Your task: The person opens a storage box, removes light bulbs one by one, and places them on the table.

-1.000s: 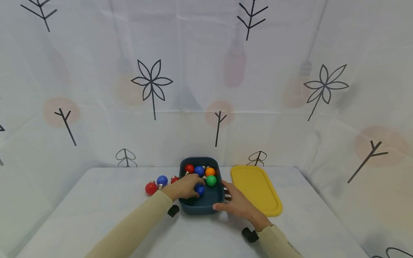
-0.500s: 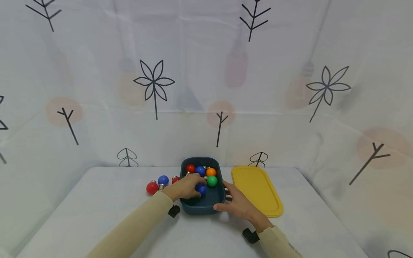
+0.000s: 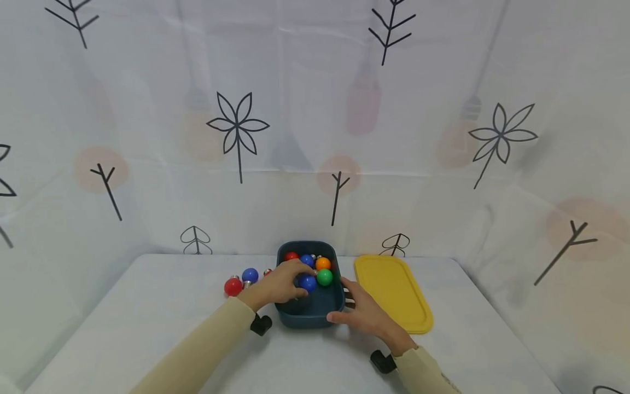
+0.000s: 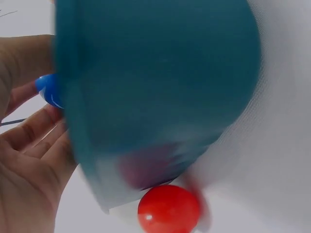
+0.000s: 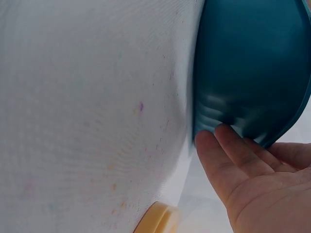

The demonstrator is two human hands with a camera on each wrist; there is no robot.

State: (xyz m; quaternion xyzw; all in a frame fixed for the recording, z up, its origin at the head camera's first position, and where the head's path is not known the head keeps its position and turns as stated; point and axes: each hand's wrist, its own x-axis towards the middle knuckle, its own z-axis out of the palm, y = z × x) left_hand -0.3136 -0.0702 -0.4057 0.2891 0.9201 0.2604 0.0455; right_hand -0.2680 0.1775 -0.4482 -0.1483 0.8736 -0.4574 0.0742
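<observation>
My left hand [image 3: 284,282] reaches over the left rim of a dark teal bin [image 3: 315,323] and holds a blue light bulb [image 3: 307,283] between thumb and fingers. In the left wrist view, the blue bulb [image 4: 50,91] shows above the rim, partly hidden by the wall. Inside the bin lie a green bulb [image 3: 324,277], an orange bulb [image 3: 322,264], another blue bulb [image 3: 307,260] and a red bulb [image 3: 291,255]. My right hand [image 3: 364,312] rests against the bin's right side, its fingers [image 5: 238,150] fairly straight on the outer wall.
Left of the bin lie a red bulb [image 3: 233,287] and a blue bulb [image 3: 250,274]; another red bulb [image 3: 268,272] is mostly hidden by my left hand. A yellow lid [image 3: 394,293] lies flat at the right. Behind the white table hangs a patterned cloth [image 3: 295,208].
My left hand has risen slightly, and the blue bulb has come up with it. The right hand stays at the bin's side. The head view has shifted a little.
</observation>
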